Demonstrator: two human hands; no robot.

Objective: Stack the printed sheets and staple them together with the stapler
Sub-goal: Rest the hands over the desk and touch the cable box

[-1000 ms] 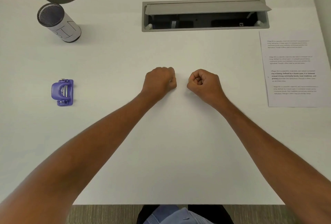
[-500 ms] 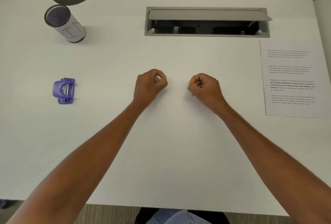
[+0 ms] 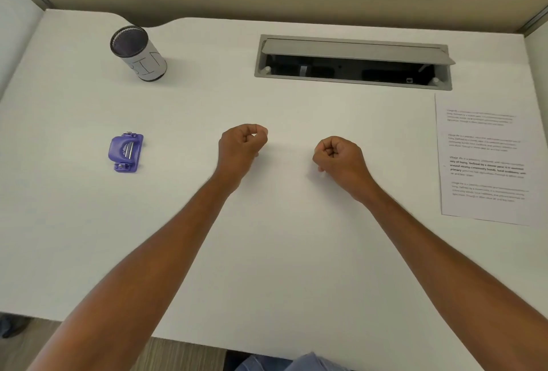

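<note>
Desk [image 3: 281, 252], white, filling most of the frame, its near edge running along the bottom.

Cup [image 3: 138, 53], upper left: dark mesh cylinder wrapped in white paper with hand-drawn letters, leaning away from me as seen here, standing alone well above the stapler.

Stapler [image 3: 126, 152], left of centre: small, purple, with a silver metal strip on top, lying flat on the desk, touched by nothing and well apart from my left hand.

Left hand [image 3: 241, 146], centre of the frame: fingers curled into a loose fist, thumb tip meeting the forefinger, empty, resting on or just over the desk; which, I cannot tell. Forearm bare, running down to the lower left corner.

Right hand [image 3: 339, 160], just right of centre: closed into a fist, knuckles up, empty. Forearm bare, running to the lower right corner. My two fists are apart with bare desk between them.

Cable tray [image 3: 353, 62], upper centre to right: grey metal frame set into the desk, its lid tilted open, dark inside.

Sheets [image 3: 486, 160], right edge: white printed paper with four blocks of small text, one partly bold, lying flat, cut off by the frame's right side. Whether it is one sheet or several I cannot tell. Well apart from my right hand.
</note>
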